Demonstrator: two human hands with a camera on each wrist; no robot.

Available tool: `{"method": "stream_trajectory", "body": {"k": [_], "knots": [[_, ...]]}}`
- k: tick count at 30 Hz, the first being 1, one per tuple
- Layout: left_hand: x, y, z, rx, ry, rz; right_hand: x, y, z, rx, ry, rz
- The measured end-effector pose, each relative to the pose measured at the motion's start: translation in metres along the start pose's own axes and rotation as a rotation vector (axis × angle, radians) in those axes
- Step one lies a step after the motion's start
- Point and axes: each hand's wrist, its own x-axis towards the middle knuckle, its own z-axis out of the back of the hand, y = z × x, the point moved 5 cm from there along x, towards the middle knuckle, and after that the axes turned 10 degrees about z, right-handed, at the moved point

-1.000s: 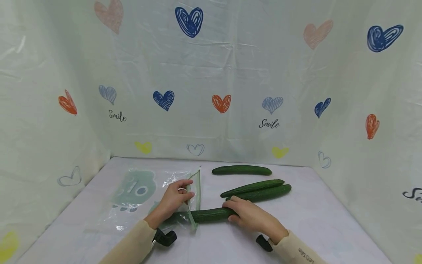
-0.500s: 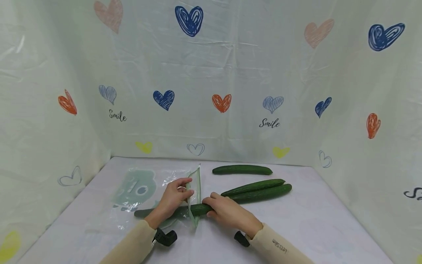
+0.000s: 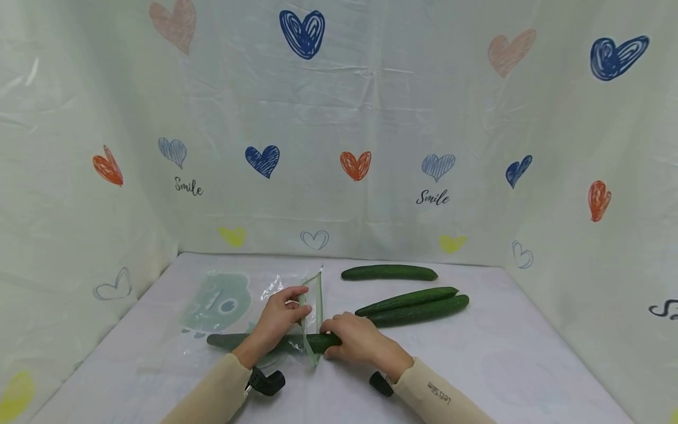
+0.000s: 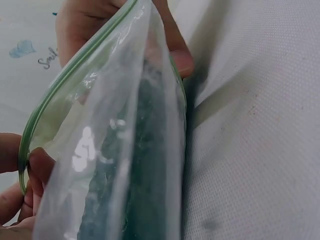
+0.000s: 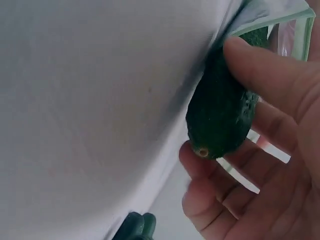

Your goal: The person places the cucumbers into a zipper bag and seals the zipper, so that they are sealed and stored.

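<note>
A clear zip bag (image 3: 214, 303) with a green printed figure lies flat on the table, its green-edged mouth spread toward the right. My left hand (image 3: 278, 315) pinches the upper edge of that mouth between thumb and finger, as the left wrist view also shows. Most of one cucumber (image 3: 228, 341) lies inside the bag, seen through the film. Its right end sticks out of the mouth, where my right hand (image 3: 357, 338) grips it. In the right wrist view, thumb and fingers (image 5: 270, 75) close around the cucumber's stem end, the thumb tip right at the bag's edge.
Two cucumbers (image 3: 418, 309) lie side by side just behind my right hand. Another cucumber (image 3: 389, 272) rests farther back near the rear edge. A white table (image 3: 477, 365) stands before a curtain (image 3: 392, 200) printed with hearts.
My right hand has moved left, sliding the cucumber deeper into the bag, mostly in the first half second. My left hand stays at the bag's mouth.
</note>
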Motion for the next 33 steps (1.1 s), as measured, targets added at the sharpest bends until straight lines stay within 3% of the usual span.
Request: {"method": "stream_trajectory", "body": {"k": [4, 10, 21, 28, 33], "knots": [[0.001, -0.001, 0.001, -0.002, -0.002, 0.002, -0.003, -0.004, 0.002, 0.008, 0.037, -0.018], [0.0, 0.0, 0.001, 0.0, -0.004, 0.004, -0.01, -0.011, 0.002, 0.156, 0.061, 0.008], [-0.002, 0.0, -0.001, -0.037, 0.008, 0.008, -0.003, -0.014, 0.003, 0.24, -0.039, 0.079], [-0.003, -0.002, 0.0, 0.007, -0.035, 0.015, 0.008, -0.007, 0.007, 0.266, -0.092, 0.1], [-0.002, -0.001, 0.0, -0.013, -0.043, 0.003, 0.016, -0.005, 0.003, 0.3, -0.093, 0.095]]}}
